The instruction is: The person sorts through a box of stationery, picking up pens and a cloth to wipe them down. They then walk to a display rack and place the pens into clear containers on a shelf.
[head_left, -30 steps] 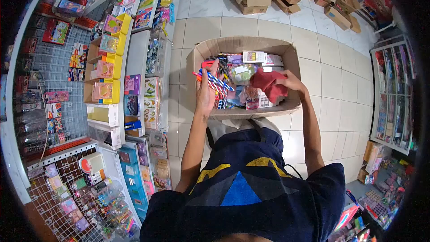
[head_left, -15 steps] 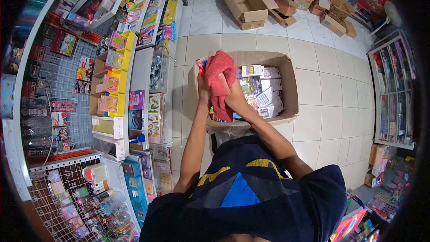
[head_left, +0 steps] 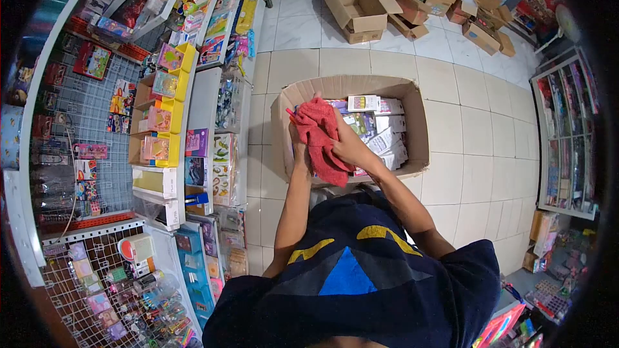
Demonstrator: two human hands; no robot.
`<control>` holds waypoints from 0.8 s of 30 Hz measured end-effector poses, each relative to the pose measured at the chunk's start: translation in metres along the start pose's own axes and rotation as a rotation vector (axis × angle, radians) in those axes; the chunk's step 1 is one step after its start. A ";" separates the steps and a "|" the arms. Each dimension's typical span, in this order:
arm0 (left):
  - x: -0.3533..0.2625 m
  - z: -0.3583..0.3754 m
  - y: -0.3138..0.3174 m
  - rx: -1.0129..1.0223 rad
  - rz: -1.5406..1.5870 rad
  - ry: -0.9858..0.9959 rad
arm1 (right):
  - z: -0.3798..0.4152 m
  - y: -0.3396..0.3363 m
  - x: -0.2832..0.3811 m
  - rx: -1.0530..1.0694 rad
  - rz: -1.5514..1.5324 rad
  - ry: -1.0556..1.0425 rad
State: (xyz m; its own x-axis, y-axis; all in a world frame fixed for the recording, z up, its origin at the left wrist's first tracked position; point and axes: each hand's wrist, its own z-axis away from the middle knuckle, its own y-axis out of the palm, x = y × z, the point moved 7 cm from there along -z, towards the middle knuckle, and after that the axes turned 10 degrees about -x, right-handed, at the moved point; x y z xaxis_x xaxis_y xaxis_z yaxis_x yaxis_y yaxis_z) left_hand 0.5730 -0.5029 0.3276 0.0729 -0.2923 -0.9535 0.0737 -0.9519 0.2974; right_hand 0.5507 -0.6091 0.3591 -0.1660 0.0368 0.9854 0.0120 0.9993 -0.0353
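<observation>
A red cloth is bunched between my two hands above the left part of a large open cardboard box. My right hand is closed on the cloth's right side. On its left side, my left hand is mostly covered by the cloth and grips a small colourful packet whose edge sticks out past the cloth. Inside the box, to the right of the cloth, lie white packets and a white card pack with a yellow print.
Shelves of packaged goods with yellow bins stand along the left. An open empty carton and several flattened or torn cartons lie on the tiled floor ahead. A glass-fronted cabinet stands on the right.
Both hands and the cloth have moved slightly down, nearer my body. The cloth is now bunched differently and covers more of the packet at my left hand.
</observation>
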 end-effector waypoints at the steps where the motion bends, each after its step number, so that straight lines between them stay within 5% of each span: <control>1: 0.004 0.001 0.001 0.004 -0.007 -0.008 | 0.004 -0.002 0.003 0.011 0.050 0.042; 7: 0.020 -0.015 0.006 -0.015 0.143 -0.218 | 0.031 -0.014 0.014 0.060 0.393 0.283; 9: 0.019 -0.020 0.006 -0.133 0.495 -0.334 | 0.031 -0.025 0.010 0.076 0.367 0.177; 15: 0.014 -0.033 -0.003 -0.205 0.498 -0.273 | 0.035 -0.090 0.026 0.114 0.538 0.075; 17: 0.009 -0.031 -0.001 -0.192 0.405 -0.285 | 0.023 -0.107 0.022 -0.115 -0.146 0.421; 19: 0.002 -0.021 0.022 -0.124 0.334 -0.252 | 0.019 -0.100 0.017 -0.228 -0.217 0.373; 21: 0.003 -0.007 0.048 -0.128 0.251 -0.364 | 0.005 -0.070 0.016 -0.036 -0.029 0.350; 23: 0.065 -0.007 0.026 0.109 -0.051 0.189 | 0.004 -0.043 0.027 -0.147 -0.013 0.005; 24: 0.057 -0.008 0.028 0.099 0.085 -0.088 | -0.001 -0.039 0.020 -0.114 -0.028 0.086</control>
State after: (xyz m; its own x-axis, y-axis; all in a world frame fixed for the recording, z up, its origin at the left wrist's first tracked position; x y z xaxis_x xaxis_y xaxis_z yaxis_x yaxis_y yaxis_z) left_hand 0.5874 -0.5457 0.2823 -0.0134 -0.3754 -0.9268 -0.0280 -0.9263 0.3757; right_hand 0.5481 -0.6477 0.3804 -0.0823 0.0030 0.9966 0.1217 0.9925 0.0071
